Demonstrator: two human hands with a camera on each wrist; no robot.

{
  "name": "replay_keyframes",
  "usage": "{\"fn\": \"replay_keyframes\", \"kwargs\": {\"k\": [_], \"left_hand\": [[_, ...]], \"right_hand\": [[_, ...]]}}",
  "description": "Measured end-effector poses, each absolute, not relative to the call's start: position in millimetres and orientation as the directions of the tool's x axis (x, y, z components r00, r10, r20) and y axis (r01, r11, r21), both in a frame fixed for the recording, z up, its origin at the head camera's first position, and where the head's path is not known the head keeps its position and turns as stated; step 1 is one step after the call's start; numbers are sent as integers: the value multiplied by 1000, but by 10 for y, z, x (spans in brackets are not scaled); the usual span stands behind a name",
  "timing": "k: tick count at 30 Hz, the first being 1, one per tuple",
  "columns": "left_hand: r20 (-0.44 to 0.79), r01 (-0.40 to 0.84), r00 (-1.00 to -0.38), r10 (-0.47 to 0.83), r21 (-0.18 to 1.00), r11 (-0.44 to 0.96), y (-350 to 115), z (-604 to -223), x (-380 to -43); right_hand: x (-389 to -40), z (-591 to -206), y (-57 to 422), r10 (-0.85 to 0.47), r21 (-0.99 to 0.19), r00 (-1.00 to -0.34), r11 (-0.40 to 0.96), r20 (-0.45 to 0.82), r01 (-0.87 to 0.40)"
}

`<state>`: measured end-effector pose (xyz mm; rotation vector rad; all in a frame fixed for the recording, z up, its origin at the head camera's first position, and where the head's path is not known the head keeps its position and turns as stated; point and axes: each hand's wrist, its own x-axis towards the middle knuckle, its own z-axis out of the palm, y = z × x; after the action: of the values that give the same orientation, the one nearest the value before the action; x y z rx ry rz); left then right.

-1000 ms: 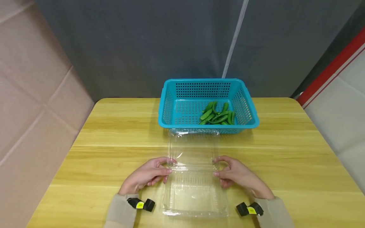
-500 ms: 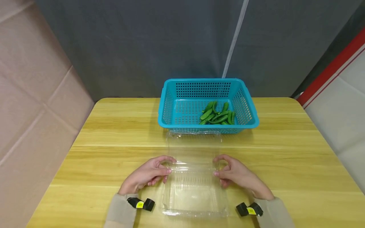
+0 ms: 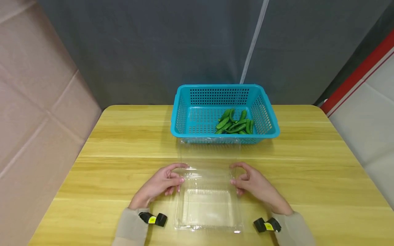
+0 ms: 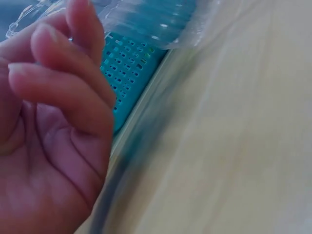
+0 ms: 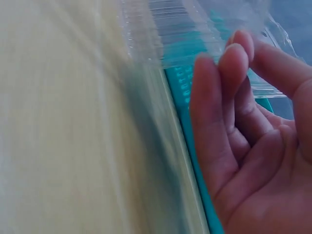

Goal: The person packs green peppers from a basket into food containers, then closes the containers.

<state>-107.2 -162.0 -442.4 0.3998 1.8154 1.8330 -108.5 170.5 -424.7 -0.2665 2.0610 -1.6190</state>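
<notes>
A clear plastic clamshell box (image 3: 207, 209) lies unfolded in the middle of the head view, its lid half reaching toward the blue basket. At its left side, near the fold, my left hand (image 3: 160, 184) pinches the edge between thumb and fingers. Opposite it, my right hand (image 3: 257, 184) pinches the right edge in the same way. In the left wrist view the ribbed plastic box (image 4: 151, 22) shows beyond the curled fingers (image 4: 63, 92). The right wrist view has the box (image 5: 168, 24) above the table, beside the fingertips (image 5: 204, 66); the thumb's contact is hidden there.
Just behind the box stands a blue perforated basket (image 3: 224, 136). Several slim green vegetables, like peppers or small cucumbers (image 3: 236, 127), lie in its right part. The wooden table (image 3: 129, 147) ends at a dark grey curtain (image 3: 154, 51).
Both hands have shifted slightly away from me, carrying the box's fold toward the basket. The lid's far edge now overlaps the basket's front wall more. The basket and vegetables stay put.
</notes>
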Motion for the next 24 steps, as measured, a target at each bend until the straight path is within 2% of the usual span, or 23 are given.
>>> {"fn": "replay_keyframes", "kwargs": {"k": [11,20,24], "left_hand": [[-138,-114,-859,494,990,78,-1594,-4422,-1087],[-162,-133,-892,423,986,97,-1559,-4268,-1054],[-161,-121,-910,382,985,127,-1530,-4172,-1033]], "right_hand": [[-1109,-4237,1696,-427,-956,-885,286,-186,63],[-1055,-4049,1568,-362,-931,-921,365,-145,3],[-1076,-4116,1533,-319,-913,-940,408,-116,-26]]}}
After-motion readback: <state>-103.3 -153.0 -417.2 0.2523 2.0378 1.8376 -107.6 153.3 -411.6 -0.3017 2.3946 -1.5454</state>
